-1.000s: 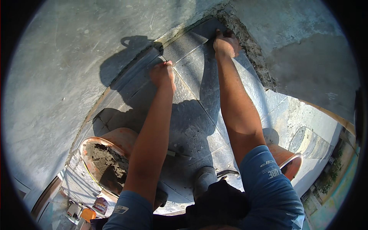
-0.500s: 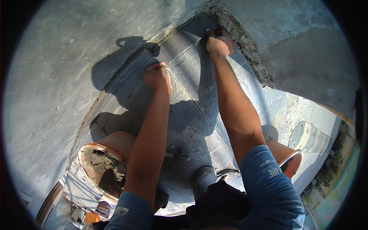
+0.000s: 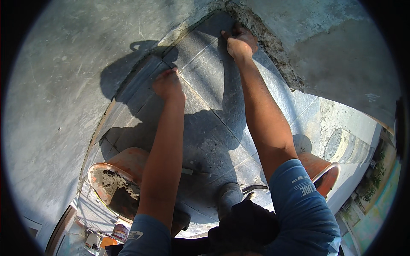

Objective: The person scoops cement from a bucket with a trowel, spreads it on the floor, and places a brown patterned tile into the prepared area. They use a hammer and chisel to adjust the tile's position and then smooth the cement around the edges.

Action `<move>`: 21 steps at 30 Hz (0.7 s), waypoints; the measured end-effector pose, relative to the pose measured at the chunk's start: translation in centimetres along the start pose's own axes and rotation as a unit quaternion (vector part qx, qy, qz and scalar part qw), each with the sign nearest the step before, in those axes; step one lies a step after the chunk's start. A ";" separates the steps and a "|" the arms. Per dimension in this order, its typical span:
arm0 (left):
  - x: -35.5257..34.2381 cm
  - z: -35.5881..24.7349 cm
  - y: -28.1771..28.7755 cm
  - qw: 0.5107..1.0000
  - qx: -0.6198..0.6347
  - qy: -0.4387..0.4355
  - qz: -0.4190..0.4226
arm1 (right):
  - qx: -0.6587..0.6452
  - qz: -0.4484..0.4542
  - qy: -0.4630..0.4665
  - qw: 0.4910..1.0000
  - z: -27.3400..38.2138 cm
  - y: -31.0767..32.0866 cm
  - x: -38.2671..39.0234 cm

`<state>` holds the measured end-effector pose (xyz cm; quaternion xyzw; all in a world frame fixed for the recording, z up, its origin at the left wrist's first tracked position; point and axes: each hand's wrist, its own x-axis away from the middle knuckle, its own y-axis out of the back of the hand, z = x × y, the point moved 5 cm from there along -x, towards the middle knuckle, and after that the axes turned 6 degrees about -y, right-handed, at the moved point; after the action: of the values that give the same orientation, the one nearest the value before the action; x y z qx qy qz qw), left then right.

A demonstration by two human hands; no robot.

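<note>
Dark grey corner tile, lying at the far end of the floor where two walls converge. Its left edge runs along the smooth grey wall; to its right stands the broken, rough lower edge of the second wall. The right hand rests at the tile's right side, thumb extended over the surface; its other fingers are bent and shaded, and whether they grip anything cannot be determined. The left hand is curled, fingertips near the joint at the tile's lower corner; whether it encloses an object cannot be determined. Adjoining grey floor tiles extend toward the wearer, partly in shadow. Nearer, an orange bucket containing grey mortar-like mix stands left of the left forearm; a second orange bucket stands beyond the right forearm. A grey boot appears between the arms, below the tiles.
</note>
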<state>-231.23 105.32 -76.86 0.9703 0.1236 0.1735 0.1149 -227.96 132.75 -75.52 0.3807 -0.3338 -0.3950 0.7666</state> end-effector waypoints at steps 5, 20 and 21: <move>0.8 -0.8 -0.3 1.000 0.005 0.017 -0.013 | -0.002 0.004 0.018 1.000 -0.2 0.4 0.1; 1.8 -2.3 -0.1 0.998 -0.025 0.038 -0.038 | 0.034 -0.031 0.075 0.996 0.3 0.4 1.3; 1.8 -2.3 -0.1 0.998 -0.026 0.039 -0.044 | 0.035 -0.033 0.077 0.996 0.2 0.4 1.3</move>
<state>-230.41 106.29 -74.24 0.9532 0.1657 0.2087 0.1427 -227.43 131.74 -74.82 0.4473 -0.2744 -0.3772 0.7631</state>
